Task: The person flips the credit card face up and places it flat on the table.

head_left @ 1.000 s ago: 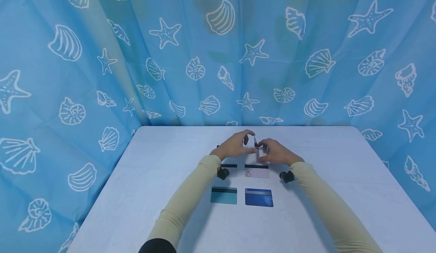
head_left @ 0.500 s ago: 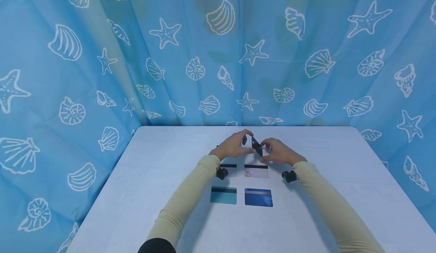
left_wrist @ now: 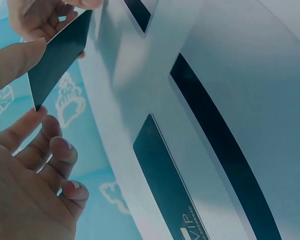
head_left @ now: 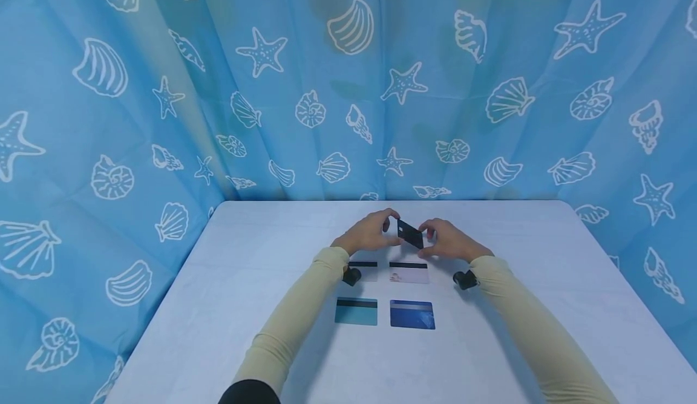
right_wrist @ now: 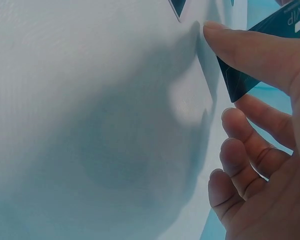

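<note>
I'm seeing a thin, rectangular black VIP card tilting above the white tabletop; flat, dark-striped teal card and blue card are lying nearer the camera. Left hand is pinching one end, thumb and index spread; right hand is pinching the opposite end, spare fingers curling.

Bright, bluish light evenly covers the white table, with soft shadows beside the sleeves; the wrist views are dimmer, a broad fuzzy shadow near the right grip.
</note>
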`<state>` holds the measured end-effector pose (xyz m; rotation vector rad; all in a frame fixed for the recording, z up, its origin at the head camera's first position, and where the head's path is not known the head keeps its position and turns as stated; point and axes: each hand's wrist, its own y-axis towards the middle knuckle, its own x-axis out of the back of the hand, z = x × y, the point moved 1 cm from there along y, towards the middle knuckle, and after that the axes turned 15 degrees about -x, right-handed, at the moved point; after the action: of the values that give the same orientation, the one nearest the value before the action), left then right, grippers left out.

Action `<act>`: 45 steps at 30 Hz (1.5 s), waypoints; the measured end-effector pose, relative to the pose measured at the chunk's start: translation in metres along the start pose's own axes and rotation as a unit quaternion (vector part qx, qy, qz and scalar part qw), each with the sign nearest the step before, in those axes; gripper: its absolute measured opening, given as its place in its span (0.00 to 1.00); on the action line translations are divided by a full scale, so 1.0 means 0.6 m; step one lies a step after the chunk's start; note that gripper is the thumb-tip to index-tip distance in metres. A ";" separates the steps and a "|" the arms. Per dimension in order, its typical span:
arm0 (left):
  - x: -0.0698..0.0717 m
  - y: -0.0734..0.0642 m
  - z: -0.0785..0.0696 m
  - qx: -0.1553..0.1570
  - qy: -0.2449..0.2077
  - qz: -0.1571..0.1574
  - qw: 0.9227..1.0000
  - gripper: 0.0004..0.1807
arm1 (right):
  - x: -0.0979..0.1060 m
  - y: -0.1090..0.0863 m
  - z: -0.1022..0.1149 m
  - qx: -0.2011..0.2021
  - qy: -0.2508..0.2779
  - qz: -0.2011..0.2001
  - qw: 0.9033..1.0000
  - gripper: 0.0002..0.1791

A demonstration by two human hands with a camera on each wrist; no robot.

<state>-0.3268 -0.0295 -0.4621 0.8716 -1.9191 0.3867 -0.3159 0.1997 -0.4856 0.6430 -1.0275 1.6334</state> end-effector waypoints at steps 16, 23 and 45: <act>-0.002 -0.006 0.001 0.035 0.010 0.019 0.999 0.35 | 0.003 0.003 -0.005 0.015 -0.017 -0.006 1.000 0.37; -0.005 -0.007 0.006 0.042 0.015 0.031 0.998 0.35 | 0.003 0.003 -0.005 0.013 -0.017 -0.005 1.000 0.37; -0.019 -0.008 0.019 0.057 0.034 0.054 0.996 0.37 | 0.003 0.000 0.003 0.012 -0.034 0.002 0.999 0.36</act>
<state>-0.3274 -0.0348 -0.4784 0.8190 -1.9017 0.5879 -0.3166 0.1990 -0.4832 0.7174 -1.0607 1.6388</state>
